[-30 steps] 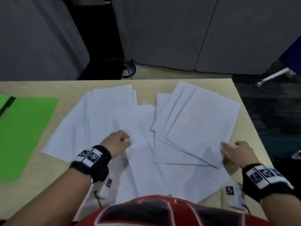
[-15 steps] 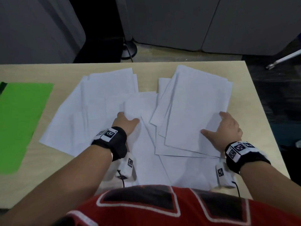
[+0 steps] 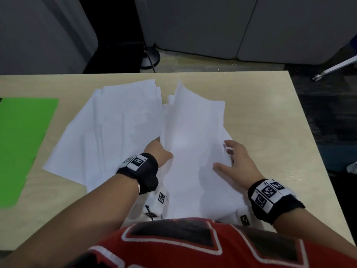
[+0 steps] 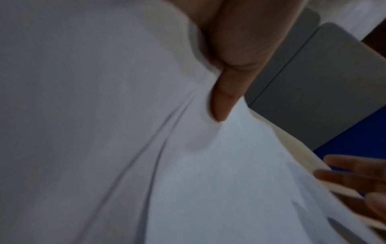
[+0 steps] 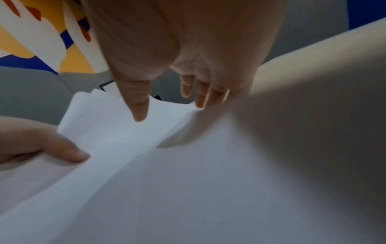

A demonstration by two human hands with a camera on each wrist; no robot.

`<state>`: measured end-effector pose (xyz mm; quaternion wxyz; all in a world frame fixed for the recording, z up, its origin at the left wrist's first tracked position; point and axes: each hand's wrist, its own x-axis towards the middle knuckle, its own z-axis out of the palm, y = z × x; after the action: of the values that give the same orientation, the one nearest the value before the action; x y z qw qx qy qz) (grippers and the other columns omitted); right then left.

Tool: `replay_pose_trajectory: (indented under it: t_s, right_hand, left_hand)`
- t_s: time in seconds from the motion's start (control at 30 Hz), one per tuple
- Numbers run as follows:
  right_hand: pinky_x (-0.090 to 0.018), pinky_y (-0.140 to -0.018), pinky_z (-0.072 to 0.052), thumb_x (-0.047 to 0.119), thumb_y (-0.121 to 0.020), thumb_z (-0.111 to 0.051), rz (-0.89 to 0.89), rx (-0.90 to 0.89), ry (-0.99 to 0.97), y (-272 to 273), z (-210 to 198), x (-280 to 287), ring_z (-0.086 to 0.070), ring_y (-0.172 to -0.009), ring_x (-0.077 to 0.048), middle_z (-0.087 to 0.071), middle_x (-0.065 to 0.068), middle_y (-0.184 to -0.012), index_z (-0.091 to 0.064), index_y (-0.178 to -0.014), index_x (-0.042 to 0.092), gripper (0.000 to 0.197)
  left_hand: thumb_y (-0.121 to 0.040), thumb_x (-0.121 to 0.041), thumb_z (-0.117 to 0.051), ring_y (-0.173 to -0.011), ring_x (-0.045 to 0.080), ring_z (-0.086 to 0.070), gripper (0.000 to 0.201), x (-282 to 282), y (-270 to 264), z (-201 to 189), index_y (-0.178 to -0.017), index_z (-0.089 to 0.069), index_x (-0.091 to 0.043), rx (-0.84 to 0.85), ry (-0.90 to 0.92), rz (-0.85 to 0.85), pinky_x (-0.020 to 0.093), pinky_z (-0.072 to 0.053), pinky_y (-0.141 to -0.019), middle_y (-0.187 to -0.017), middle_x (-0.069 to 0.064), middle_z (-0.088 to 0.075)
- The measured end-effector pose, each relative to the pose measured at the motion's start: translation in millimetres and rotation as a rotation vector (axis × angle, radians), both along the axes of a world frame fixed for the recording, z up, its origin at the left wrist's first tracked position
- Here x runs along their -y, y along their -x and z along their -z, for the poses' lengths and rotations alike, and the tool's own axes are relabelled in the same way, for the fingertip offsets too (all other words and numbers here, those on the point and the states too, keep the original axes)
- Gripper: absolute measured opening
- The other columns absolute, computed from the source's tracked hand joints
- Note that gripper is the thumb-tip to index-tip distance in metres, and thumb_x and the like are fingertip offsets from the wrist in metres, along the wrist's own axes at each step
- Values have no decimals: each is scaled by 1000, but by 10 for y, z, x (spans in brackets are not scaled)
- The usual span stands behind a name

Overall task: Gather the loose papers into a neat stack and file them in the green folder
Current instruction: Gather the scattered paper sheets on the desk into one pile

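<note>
Loose white papers lie fanned over the tan table. A bunch of sheets on the right is raised on its left side, held between both hands. My left hand grips its left edge, thumb on top and the fingers hidden underneath. My right hand holds the right edge, thumb lying on the sheets and fingers curled at the border. The green folder lies flat at the table's left side, apart from the papers.
The table's far edge and right edge are close to the sheets. Grey partition panels stand behind, with a round stand base on the floor. A metal leg shows at the far right.
Both hands have closed in on the right bunch. Its fanned sheets have drawn together and its left side has lifted off the table. The left hand went from the middle sheets to that bunch's edge.
</note>
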<state>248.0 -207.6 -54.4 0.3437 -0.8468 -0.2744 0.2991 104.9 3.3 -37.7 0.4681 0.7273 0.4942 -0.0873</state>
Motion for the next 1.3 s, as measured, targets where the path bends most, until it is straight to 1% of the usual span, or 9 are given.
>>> replay_pose_trajectory:
  t_s: [0.13, 0.23, 0.4, 0.53, 0.7, 0.9, 1.07, 1.2, 1.3]
  right_hand:
    - [-47, -108, -39, 57, -61, -77, 215, 31, 75, -164, -23, 68, -45, -131, -25, -43, -7, -144, -25, -147, 15, 109]
    - [-37, -93, -49, 60, -59, -76, 239, -160, -8, -214, -175, 123, -60, -111, -16, -57, 4, -129, -30, -144, 21, 105]
    - [-17, -58, -53, 15, -81, -76, 185, -321, -229, -59, -638, 89, -73, -75, -5, -78, 6, -88, -65, -110, 14, 31]
    - [-8, -50, -49, -15, -83, -62, 152, -444, -345, 168, -988, 44, -69, -57, 1, -72, 13, -60, -65, -97, 3, 23]
    - [-9, -49, -49, -20, -84, -55, 215, -505, -454, 298, -1093, 103, -68, -54, 1, -72, 9, -59, -60, -106, -8, 26]
    - [-16, -44, -49, -10, -89, -54, 319, -554, -333, 253, -920, 199, -69, -50, -10, -74, 1, -60, -62, -110, -6, 23]
    - [-24, -45, -53, -10, -87, -51, 365, -597, -281, 144, -764, 225, -70, -53, -19, -74, -5, -64, -62, -110, -1, 28]
    - [-20, -42, -50, -9, -83, -53, 492, -512, -271, 18, -754, 239, -65, -45, -20, -69, -6, -56, -63, -99, -1, 20]
    - [-24, -55, -53, -7, -84, -50, 437, -366, -70, -32, -654, 196, -67, -70, -29, -71, -16, -87, -58, -112, 7, 32]
  left_hand:
    - [-77, -10, -73, -95, 25, -67, 26, -7, 215, -106, -102, -67, -14, 218, 179, -139, 34, -51, -89, -100, 5, -72]
    - [-79, 1, -68, -89, 19, -68, 25, 9, 312, -291, -97, -68, -17, 393, 272, -179, 30, -50, -81, -97, 3, -72]
    - [-55, -20, -79, -103, 26, -69, 48, -1, 400, -518, -102, -70, -16, 515, 264, -117, 42, -50, -95, -108, 10, -73]
    - [-61, -26, -74, -101, 19, -69, 42, 155, 357, -660, -102, -71, -19, 497, 166, 20, 40, -51, -95, -106, 4, -74]
    - [-61, -30, -75, -99, 21, -69, 52, 181, 344, -646, -111, -63, -19, 520, 123, -80, 46, -52, -93, -106, 2, -73]
    - [-42, -45, -86, -112, 29, -61, 106, 226, 509, -370, -132, -36, -19, 346, 340, -216, 51, -50, -95, -127, 8, -57]
    - [-79, -42, -69, -81, 20, -60, 67, 335, 591, -252, -135, -34, -31, 211, 498, -296, 41, -56, -82, -128, -7, -48]
    - [-62, -70, -61, -82, 25, -46, 73, 336, 592, -262, -117, -53, -22, 192, 523, -310, 40, -44, -76, -96, 4, -56]
    - [-73, -73, -48, -83, 24, -56, 63, 295, 557, -243, -111, -53, -22, 152, 510, -303, 40, -50, -85, -104, -2, -57]
